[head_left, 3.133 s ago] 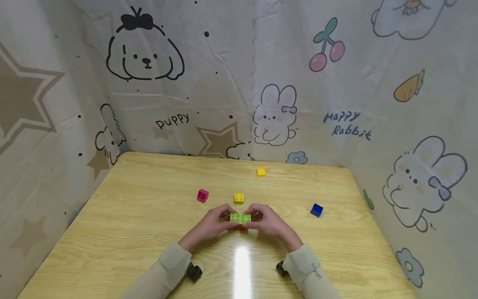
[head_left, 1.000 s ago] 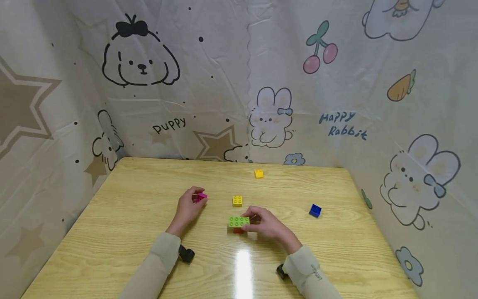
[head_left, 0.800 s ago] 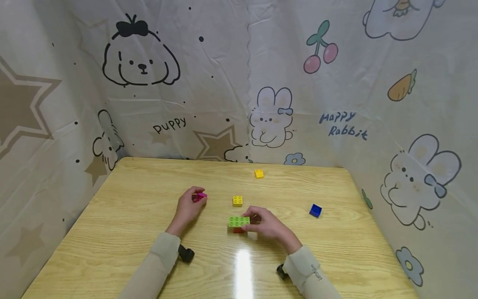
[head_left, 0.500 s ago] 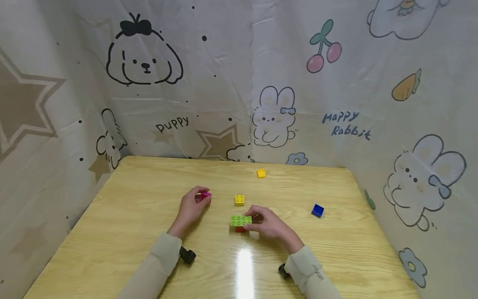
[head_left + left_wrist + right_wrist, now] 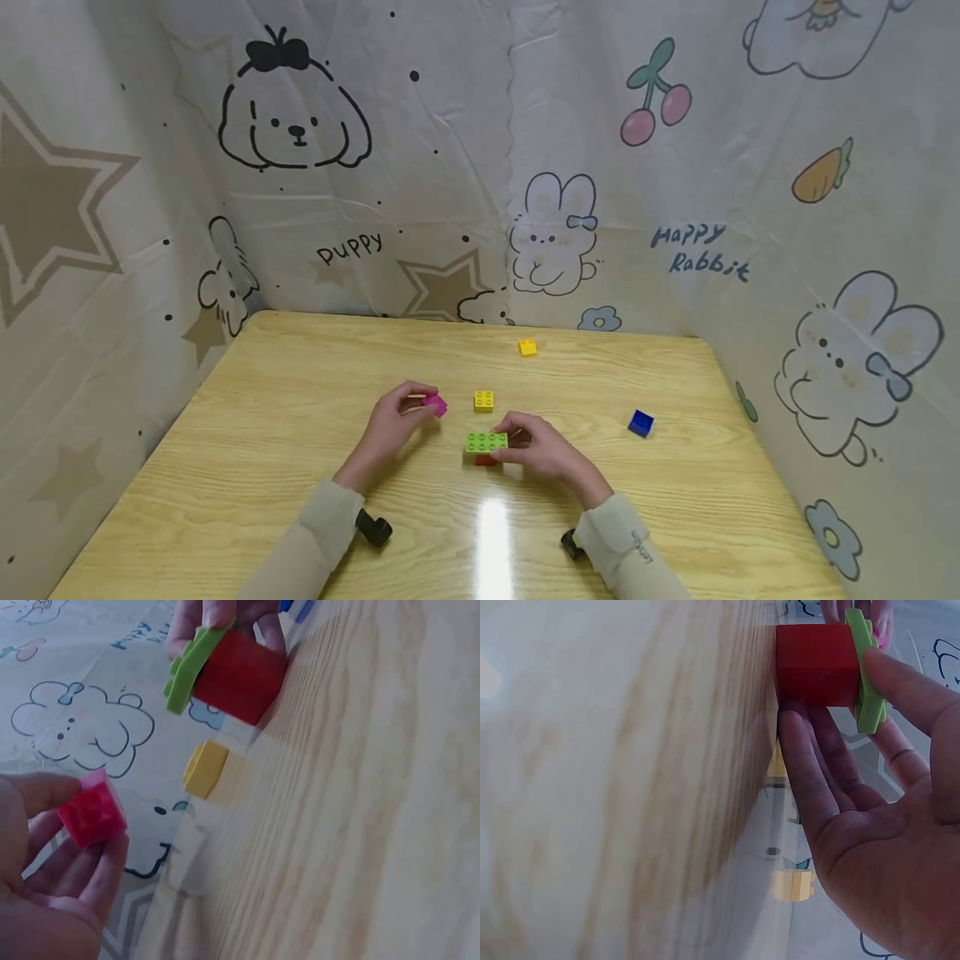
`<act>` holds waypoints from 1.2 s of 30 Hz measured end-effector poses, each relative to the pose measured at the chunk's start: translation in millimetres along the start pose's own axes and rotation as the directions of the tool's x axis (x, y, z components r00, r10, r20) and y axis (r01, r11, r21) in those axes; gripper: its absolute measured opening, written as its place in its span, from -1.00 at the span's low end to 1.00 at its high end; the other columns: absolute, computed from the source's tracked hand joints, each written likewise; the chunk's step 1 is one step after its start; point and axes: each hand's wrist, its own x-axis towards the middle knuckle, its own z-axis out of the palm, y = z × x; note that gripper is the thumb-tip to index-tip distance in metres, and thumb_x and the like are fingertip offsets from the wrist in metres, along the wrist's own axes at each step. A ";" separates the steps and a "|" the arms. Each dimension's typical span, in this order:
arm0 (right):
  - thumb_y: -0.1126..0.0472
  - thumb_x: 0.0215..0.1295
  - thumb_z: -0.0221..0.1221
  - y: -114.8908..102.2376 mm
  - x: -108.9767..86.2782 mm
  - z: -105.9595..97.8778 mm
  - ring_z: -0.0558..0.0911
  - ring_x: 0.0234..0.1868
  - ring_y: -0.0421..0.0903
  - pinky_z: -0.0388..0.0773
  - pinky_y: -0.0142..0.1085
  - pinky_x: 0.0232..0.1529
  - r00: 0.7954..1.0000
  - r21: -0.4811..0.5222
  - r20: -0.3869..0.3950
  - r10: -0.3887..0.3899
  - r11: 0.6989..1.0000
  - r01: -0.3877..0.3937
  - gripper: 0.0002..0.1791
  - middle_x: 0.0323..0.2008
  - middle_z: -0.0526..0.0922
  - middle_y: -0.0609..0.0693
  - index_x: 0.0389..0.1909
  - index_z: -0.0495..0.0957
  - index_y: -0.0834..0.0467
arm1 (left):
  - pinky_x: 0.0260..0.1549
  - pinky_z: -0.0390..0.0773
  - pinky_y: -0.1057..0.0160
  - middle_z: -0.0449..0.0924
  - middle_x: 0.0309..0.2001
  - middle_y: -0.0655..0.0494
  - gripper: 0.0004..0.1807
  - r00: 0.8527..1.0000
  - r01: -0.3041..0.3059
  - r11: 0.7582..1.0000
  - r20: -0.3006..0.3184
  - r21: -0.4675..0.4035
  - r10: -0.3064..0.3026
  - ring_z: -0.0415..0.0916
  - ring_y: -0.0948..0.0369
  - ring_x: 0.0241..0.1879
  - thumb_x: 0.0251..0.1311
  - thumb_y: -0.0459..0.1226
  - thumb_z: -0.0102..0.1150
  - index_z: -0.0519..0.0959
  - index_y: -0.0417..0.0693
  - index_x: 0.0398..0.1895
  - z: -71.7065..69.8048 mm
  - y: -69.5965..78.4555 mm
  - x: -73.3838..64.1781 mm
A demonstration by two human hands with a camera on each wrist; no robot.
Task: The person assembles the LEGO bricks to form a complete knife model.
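Between thumb and fingertips, my left hand [image 5: 392,425] pinches a pink toy building brick [image 5: 436,406]. Its hollow underside faces the camera in the left wrist view. To the right, a flat lime-green studded plate [image 5: 487,439] sits on a red brick [image 5: 240,679], which stands on the table. My right hand [image 5: 547,450] grips this stack at its right end, with the thumb on the green plate and the fingers behind. The pink brick is apart from the stack, to its left. A yellow brick [image 5: 483,402] lies just behind the stack.
A second yellow brick [image 5: 528,347] lies near the back edge of the wooden table [image 5: 300,367]. A blue brick [image 5: 641,423] is off to the right. A printed cloth [image 5: 450,192] hangs around the back and sides.
My left hand left the green and red stack, reached left and took hold of the pink brick. It has since brought it rightward and turned it. My right hand stayed on the stack.
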 end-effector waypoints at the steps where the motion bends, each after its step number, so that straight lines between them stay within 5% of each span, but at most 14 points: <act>1: 0.17 0.38 0.37 0.1 -0.1 0.0 0.65 -0.09 -0.12 0.62 -0.15 0.07 1.000 0.001 0.001 -0.002 1.000 0.002 -0.81 -0.12 0.65 -0.03 -0.05 0.65 0.07 | 0.08 0.68 0.28 0.59 0.20 -0.07 -0.60 1.000 -0.005 1.000 0.006 -0.016 0.006 0.62 -0.02 0.19 0.38 -0.30 0.31 0.56 -0.22 0.23 0.6 -0.2 -1.0; 8: 0.17 0.38 0.36 0.3 -0.4 -0.5 0.65 -0.07 -0.12 0.62 -0.17 0.07 1.000 -0.001 0.001 -0.011 1.000 0.011 -0.80 -0.10 0.65 -0.03 -0.04 0.65 0.08 | 0.04 0.69 0.31 0.57 0.22 -0.10 -0.64 0.998 -0.026 0.995 0.051 -0.099 0.032 0.60 -0.07 0.22 0.32 -0.31 0.39 0.59 -0.18 0.14 6.2 4.6 -5.8; 17: 0.16 0.37 0.38 -0.1 -0.7 -0.7 0.65 -0.06 -0.12 0.62 -0.15 0.10 1.000 -0.003 -0.003 -0.007 1.000 0.007 -0.79 -0.10 0.65 -0.04 -0.04 0.65 0.07 | 0.17 0.64 0.25 0.62 0.17 -0.16 -0.71 0.991 -0.096 0.991 0.079 -0.094 0.103 0.62 0.04 0.14 0.27 -0.37 0.40 0.62 -0.18 0.03 12.0 4.1 -7.0; 25: 0.15 0.37 0.37 -0.5 -1.3 -0.9 0.66 -0.02 -0.10 0.63 -0.09 0.14 1.000 -0.003 -0.005 0.003 1.000 -0.003 -0.79 -0.07 0.66 -0.03 -0.03 0.65 0.06 | 0.25 0.59 0.14 0.62 0.19 -0.14 -0.72 0.988 -0.090 0.992 0.120 -0.093 0.101 0.62 -0.01 0.19 0.27 -0.36 0.42 0.61 -0.18 0.00 17.6 10.9 -13.5; 36: 0.15 0.38 0.36 -1.7 -0.9 -0.1 0.66 -0.01 -0.09 0.62 -0.06 0.18 1.000 -0.008 -0.003 0.005 1.000 -0.006 -0.81 -0.09 0.66 -0.01 -0.05 0.65 0.07 | 0.27 0.57 0.03 0.64 0.16 -0.12 -0.77 0.967 -0.156 0.982 0.187 -0.105 0.174 0.62 0.01 0.19 0.25 -0.33 0.44 0.60 -0.14 -0.10 33.3 13.0 -19.5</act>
